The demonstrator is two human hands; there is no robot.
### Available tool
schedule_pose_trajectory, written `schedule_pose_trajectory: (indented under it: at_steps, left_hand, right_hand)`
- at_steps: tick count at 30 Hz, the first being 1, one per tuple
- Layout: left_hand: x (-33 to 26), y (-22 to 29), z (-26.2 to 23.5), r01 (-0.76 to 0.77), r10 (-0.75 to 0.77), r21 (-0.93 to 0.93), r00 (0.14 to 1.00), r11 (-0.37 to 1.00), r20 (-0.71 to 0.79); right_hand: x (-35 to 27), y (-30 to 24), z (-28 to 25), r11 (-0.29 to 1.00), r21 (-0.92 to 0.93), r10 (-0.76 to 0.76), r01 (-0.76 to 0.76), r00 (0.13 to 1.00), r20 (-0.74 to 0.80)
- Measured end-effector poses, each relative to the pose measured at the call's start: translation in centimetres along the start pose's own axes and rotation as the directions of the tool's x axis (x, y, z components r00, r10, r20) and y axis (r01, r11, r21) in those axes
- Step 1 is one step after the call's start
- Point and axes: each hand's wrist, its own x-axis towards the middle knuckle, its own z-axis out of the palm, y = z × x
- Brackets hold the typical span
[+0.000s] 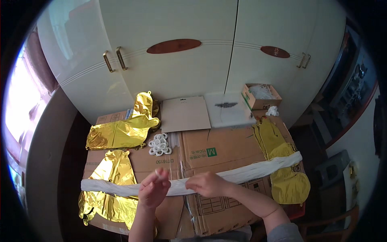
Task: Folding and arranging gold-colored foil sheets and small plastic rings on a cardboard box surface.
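Cardboard sheets (pixel 225 149), flattened boxes, cover the table as a work surface, backed by a white cupboard (pixel 173 68) with brass handles. Gold foil balloons lie flat and uninflated around it: one at the far left (pixel 121 133), one at the near left (pixel 111 181), one on the right (pixel 282 169). A long white bundle of straws (pixel 250 171) lies crosswise over the cardboard, over the near-left and right balloons, within reach of both hands. Beyond it sit a tan board (pixel 185 113), a white sheet (pixel 227 109) and a small open box (pixel 261 96), set back out of the way. A small heap of white rings (pixel 160 145) sits mid-table. Right hand (pixel 207 183) presses down on the bundle, fingers curled, probably steadying it. Left hand (pixel 154 189) is raised just above the bundle, fingertips pinched on a small white piece (pixel 161 172), likely one of the rings.
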Motion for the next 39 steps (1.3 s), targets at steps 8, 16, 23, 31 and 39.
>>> schedule_pose_trajectory:
  at_steps: [8, 16, 23, 31, 39]
  left_hand:
    - [0.0, -0.1, -4.3, -0.069, -0.281, 0.585, 0.828, 0.808, 0.486]
    - [0.4, -1.2, -1.9, -0.362, 0.174, 0.905, 0.928, 0.223, 0.329]
    - [-0.3, -1.4, -2.9, -0.025, -0.09, 0.227, 0.871, 0.973, 0.483]
    - [0.0, -0.6, -3.3, -0.217, -0.317, 0.78, 0.825, 0.587, 0.468]
    - [0.1, -0.6, -2.3, -0.327, -0.021, 0.926, 0.941, 0.186, 0.337]
  right_hand:
    - [0.4, -1.8, -1.8, 0.99, 0.125, 0.078, -0.07, 0.995, -0.066]
    - [0.2, -1.9, -0.1, 0.987, 0.133, 0.085, -0.088, 0.996, 0.027]
    - [0.4, -0.6, -0.9, 0.997, -0.008, 0.07, -0.071, 0.993, -0.09]
    - [0.1, -1.3, -1.6, 1.0, 0.001, -0.009, 0.009, 0.998, -0.063]
    - [0.1, -1.8, -0.7, 0.998, 0.011, 0.067, -0.067, 0.995, 0.068]
